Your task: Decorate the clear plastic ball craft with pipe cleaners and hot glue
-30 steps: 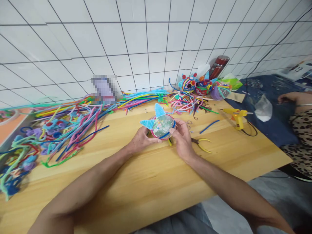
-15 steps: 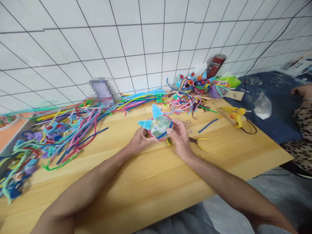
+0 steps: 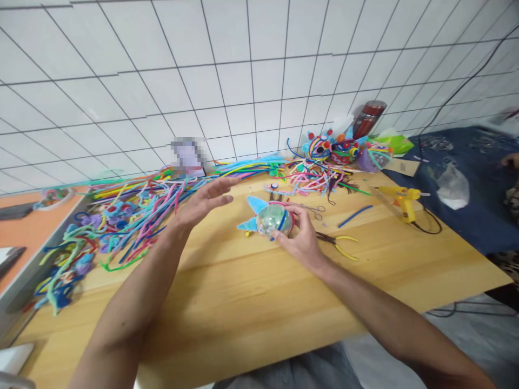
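My right hand [image 3: 300, 237] grips a clear ball [image 3: 279, 219] from its right side. Two light-blue fuzzy cones stick out of the ball's left side, and blue and pink pipe cleaners run round it. Off to the left, my left hand [image 3: 203, 202] is raised over the table with fingers stretched out and nothing in them. It is nearest to the heap of coloured pipe cleaners [image 3: 150, 210]. Pliers with yellow handles [image 3: 338, 243] lie just right of my right hand. Scissors [image 3: 314, 209] lie behind it, partly hidden.
At the back stand several decorated balls [image 3: 318, 147] and a red thermos [image 3: 368, 119]. A yellow glue gun [image 3: 407, 202] with its cord rests at the right, near a blue pipe cleaner [image 3: 355, 215]. A blurred-out phone-like object [image 3: 188, 156] leans on the tiled wall.
My left hand has let go of the ball and moved up and left, opening. The ball, now in my right hand alone, has turned. The view has shifted left.
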Demonstrator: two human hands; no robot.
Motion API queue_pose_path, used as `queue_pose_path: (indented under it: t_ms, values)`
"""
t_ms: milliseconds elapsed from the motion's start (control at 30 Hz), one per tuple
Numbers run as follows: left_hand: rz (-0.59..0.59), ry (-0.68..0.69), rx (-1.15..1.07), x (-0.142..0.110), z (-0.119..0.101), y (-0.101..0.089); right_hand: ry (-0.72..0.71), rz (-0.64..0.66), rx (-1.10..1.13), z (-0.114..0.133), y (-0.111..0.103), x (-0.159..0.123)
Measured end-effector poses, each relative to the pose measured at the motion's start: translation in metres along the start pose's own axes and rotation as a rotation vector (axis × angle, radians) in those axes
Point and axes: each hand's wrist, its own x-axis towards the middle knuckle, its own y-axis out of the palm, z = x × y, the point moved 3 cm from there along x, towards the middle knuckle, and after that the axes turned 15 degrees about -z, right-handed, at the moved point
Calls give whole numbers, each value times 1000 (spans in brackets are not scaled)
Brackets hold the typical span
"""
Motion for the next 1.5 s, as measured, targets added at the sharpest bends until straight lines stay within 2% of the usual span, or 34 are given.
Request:
queue_pose_path:
  t_ms: [67, 167, 267, 367, 667, 933, 1067, 1200, 1300, 1500]
  values:
    - [-54, 27, 34, -7, -17, -3, -147, 57, -55, 3, 6, -8]
    - [8, 181, 211, -23, -33, 25, -305, 120, -133, 6, 12, -20]
    - [86, 274, 357, -36, -31, 57, -389, 145, -176, 10, 14, -26]
    - [182, 235, 439, -40, -25, 71, -405, 160, -194, 12, 13, -26]
    - [194, 242, 559, -44, -34, 71, -347, 174, -153, 9, 13, -25]
    - [153, 256, 724, -52, -42, 77, -410, 181, -188, 7, 13, -24]
    - [99, 371, 760, -60, -44, 81, -505, 202, -280, 11, 12, -22]
    - [94, 514, 698, -71, -39, 85, -580, 237, -349, 16, 10, -21]
    - [39, 616, 666, -79, -35, 87, -618, 244, -386, 18, 9, -23]
    - [-48, 678, 726, -91, -25, 86, -566, 257, -372, 21, 11, -27]
